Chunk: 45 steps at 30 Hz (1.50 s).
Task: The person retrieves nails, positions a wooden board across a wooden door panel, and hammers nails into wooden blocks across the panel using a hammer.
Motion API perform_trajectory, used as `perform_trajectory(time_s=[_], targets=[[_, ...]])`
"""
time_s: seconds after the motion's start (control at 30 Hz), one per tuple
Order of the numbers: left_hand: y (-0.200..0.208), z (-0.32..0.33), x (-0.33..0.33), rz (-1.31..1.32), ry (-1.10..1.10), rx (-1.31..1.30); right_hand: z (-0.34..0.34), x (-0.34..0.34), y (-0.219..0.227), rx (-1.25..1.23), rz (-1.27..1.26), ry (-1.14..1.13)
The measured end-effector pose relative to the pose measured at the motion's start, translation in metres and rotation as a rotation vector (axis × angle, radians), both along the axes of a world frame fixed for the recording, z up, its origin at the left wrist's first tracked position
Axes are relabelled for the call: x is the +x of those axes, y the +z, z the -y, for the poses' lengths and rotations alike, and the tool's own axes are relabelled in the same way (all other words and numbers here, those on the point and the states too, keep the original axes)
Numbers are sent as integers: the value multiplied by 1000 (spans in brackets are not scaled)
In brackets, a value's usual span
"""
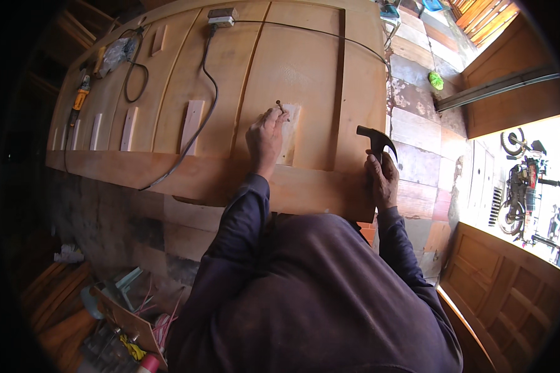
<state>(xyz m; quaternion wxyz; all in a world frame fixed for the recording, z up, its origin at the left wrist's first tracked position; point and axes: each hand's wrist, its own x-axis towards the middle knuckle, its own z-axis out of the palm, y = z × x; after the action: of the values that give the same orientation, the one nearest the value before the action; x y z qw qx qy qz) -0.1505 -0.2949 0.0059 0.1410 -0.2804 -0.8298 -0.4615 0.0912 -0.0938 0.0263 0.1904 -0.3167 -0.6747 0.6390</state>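
Note:
A large wooden door panel [298,59] lies flat in front of me. My left hand [266,142] pinches a dark nail [280,106] between thumb and fingertips, its round head up and tilted to the left. Under those fingers is a small pale wooden block [290,144] on the panel; whether the nail's point touches it I cannot tell. At the panel's right edge, my right hand [386,181] is wrapped around the handle of a black claw hammer [378,138]. The hammer is raised, apart from the nail.
Several wood strips [192,118] line the panel to the left. A black cable runs from a socket block [222,18]; a yellow-and-black power tool [78,101] lies at the far left. A tool box [130,323] stands lower left. Beyond the right-hand doorway is a motorcycle [518,186].

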Motion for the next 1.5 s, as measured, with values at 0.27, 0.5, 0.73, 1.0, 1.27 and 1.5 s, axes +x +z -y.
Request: perform_trajectory(time_s=[0.27,0.5,0.73,1.0,1.27,1.5], targets=[[4,2,2,-44,-1,-99,12,-21,59,-14,42,188],[-4,1,1,-152,-19,-98,37,-102,126,833,-236,328],[-7,1,2,-137,1,-167,34,-130,126,950,-43,514],[-5,0,1,-189,-18,-126,35,-123,114,1027,-21,516],[-6,1,0,-223,-32,-83,44,-117,129,978,-256,315],[-8,2,0,-54,-11,-7,34,-118,140,875,-303,219]])
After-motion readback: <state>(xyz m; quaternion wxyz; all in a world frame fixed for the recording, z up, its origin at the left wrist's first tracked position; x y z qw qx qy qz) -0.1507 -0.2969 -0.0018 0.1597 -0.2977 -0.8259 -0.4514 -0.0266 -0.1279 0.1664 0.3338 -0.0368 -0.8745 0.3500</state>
